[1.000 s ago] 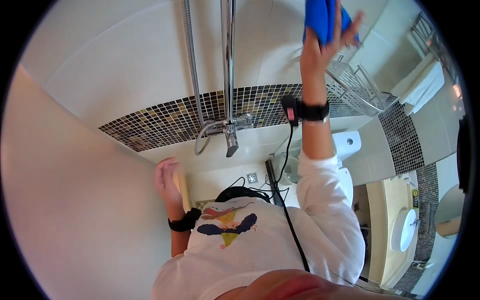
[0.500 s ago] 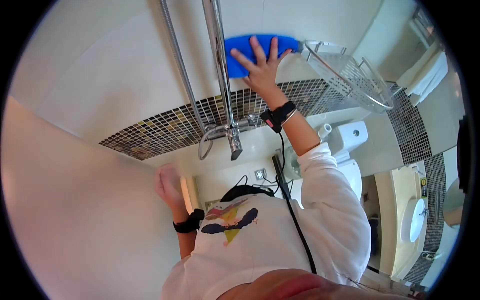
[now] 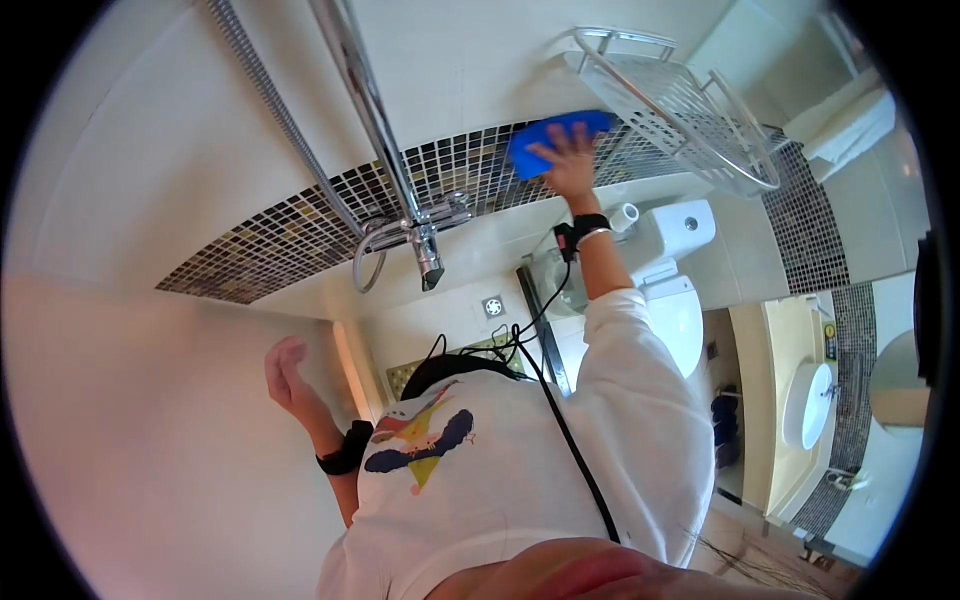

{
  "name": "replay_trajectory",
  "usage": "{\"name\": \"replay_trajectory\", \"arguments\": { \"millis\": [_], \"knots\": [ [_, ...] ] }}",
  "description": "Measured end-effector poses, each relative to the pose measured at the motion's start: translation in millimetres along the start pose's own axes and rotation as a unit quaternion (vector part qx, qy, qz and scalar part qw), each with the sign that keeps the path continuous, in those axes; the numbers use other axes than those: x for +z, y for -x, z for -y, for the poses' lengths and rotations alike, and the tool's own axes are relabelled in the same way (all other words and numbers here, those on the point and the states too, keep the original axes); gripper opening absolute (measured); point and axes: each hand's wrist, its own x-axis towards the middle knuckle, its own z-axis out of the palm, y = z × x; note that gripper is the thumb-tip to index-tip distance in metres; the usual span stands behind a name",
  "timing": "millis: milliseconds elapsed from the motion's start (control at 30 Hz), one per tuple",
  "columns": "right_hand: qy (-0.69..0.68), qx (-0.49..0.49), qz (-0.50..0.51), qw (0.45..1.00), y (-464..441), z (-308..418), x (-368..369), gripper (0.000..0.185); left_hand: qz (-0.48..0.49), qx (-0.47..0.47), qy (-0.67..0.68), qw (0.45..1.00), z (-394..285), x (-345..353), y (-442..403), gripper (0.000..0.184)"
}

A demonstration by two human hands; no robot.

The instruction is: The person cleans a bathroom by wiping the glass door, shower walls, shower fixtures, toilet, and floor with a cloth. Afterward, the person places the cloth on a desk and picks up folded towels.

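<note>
My right hand (image 3: pixel 570 172) lies with spread fingers on a blue cloth (image 3: pixel 540 138), pressing it against the wall. The cloth covers part of the mosaic tile band (image 3: pixel 470 160), just below a metal corner rack (image 3: pixel 690 110). Low on the left, my left hand (image 3: pixel 288 372) hangs in the air beside a pale wall, fingers loosely bent and nothing in them. Both wrists wear black straps, and a black cable runs from the right one.
A chrome shower pipe (image 3: pixel 365 90), a hose (image 3: pixel 285 110) and a mixer tap (image 3: pixel 425 245) stand out from the wall at left. Further right are a toilet (image 3: pixel 672 315), folded white towels (image 3: pixel 850 125) and a washbasin (image 3: pixel 808 405). A drain (image 3: pixel 493 306) sits in the floor.
My right hand has moved the blue cloth down and to the right, from the plain tile by the pipe onto the mosaic band. The view has shifted, and my left hand appears further left.
</note>
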Motion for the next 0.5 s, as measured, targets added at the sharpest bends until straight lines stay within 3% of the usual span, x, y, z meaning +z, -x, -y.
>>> {"name": "replay_trajectory", "arguments": {
  "millis": [67,200,267,300,500],
  "knots": [
    [0.073,0.212,-0.034,0.974,19.4,-15.1,-7.0,0.069,-0.011,-0.003,-0.015,1.000,-1.3,-2.8,2.8,0.021],
    [0.017,0.287,-0.115,0.951,17.2,2.2,22.4,0.073,-0.019,-0.010,-0.007,1.000,10.1,-6.9,6.4,0.020],
    [-0.076,0.473,-0.196,0.856,-6.7,37.7,40.1,0.077,-0.032,-0.012,0.017,0.999,13.2,-8.8,8.0,0.020],
    [-0.109,0.519,-0.178,0.829,-22.4,62.7,37.6,0.079,-0.026,-0.015,0.024,0.999,12.3,-8.1,8.7,0.020],
    [-0.206,0.426,-0.090,0.876,-27.4,144.7,34.1,0.067,-0.026,-0.017,0.031,0.999,0.7,-5.0,12.3,0.019]
  ]
}}
